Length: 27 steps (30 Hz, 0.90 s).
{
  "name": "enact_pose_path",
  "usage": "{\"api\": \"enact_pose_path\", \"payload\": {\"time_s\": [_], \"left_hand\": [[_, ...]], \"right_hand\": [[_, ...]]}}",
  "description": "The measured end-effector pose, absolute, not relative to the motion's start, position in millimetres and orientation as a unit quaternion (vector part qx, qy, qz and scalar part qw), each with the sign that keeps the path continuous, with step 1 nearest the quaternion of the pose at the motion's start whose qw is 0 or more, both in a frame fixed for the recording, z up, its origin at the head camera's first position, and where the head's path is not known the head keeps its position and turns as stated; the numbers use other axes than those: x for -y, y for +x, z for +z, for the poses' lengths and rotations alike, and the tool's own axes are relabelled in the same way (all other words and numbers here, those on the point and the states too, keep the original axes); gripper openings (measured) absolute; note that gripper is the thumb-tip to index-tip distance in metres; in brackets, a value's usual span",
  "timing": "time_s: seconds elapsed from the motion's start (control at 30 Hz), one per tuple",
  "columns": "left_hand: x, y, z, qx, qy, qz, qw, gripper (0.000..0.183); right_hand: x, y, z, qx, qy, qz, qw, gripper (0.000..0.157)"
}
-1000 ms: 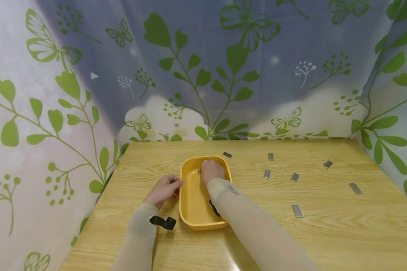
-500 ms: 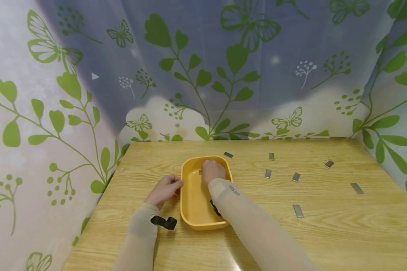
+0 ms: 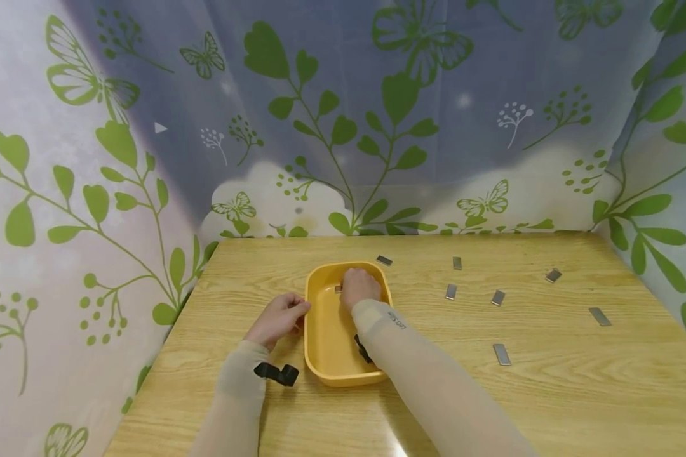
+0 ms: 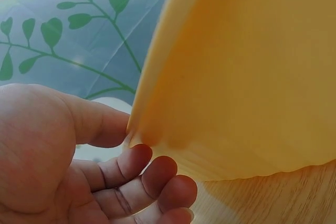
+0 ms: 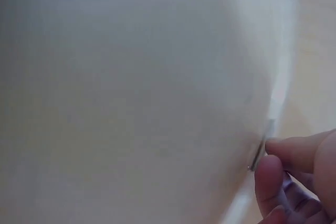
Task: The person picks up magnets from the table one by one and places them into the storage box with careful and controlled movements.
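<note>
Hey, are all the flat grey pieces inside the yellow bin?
No, in the head view several flat grey pieces lie on the wooden table outside the yellow bin.

bin [image 3: 327, 343]: smooth plastic | tabletop [image 3: 571, 393]: glossy woodgrain | plates [image 3: 502, 355]: smooth metal

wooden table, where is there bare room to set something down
Bare tabletop lies front right, past the right sleeve and nearer than the closest grey piece, and left of the left hand. Crowded: right of the yellow bin, where grey pieces lie scattered.
</note>
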<state>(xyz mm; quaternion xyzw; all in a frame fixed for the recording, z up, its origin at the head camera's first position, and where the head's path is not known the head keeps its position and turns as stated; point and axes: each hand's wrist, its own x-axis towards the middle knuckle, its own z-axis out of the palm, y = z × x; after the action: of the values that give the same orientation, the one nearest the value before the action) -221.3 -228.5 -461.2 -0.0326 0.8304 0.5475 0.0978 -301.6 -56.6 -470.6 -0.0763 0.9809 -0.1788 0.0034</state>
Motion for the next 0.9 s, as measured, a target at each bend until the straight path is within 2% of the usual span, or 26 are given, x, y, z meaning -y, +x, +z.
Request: {"api": "enact_pose_path", "payload": {"time_s": [0.1,0.3,0.47,0.7,0.9], "left_hand": [[229.1,-221.0,-461.1,-0.831,-0.034,0.547,0.097,0.024],[228.9,-220.8,-462.3,-0.831,-0.036,0.547,0.098,0.022],[229.1,-220.8,-463.9,-0.830,-0.034,0.548,0.098,0.021],[229.2,-220.6,-463.5,-0.833,-0.032,0.543,0.098,0.020],[229.0,-220.7,-461.2,-0.838,-0.036,0.535,0.096,0.021]], "right_hand": [[56.8,-301.5,-468.8,-0.976,-0.078,-0.203,0.007,0.008],[54.6,-299.5,-463.5,-0.959,-0.077,-0.270,0.027,0.022],[52.1,-291.8,-453.7,-0.938,-0.075,-0.336,0.041,0.023],[43.3,-279.5,-424.8,-0.882,-0.118,-0.452,0.056,0.024],[17.5,-266.5,-388.1,-0.858,-0.160,-0.486,0.041,0.024]]}}
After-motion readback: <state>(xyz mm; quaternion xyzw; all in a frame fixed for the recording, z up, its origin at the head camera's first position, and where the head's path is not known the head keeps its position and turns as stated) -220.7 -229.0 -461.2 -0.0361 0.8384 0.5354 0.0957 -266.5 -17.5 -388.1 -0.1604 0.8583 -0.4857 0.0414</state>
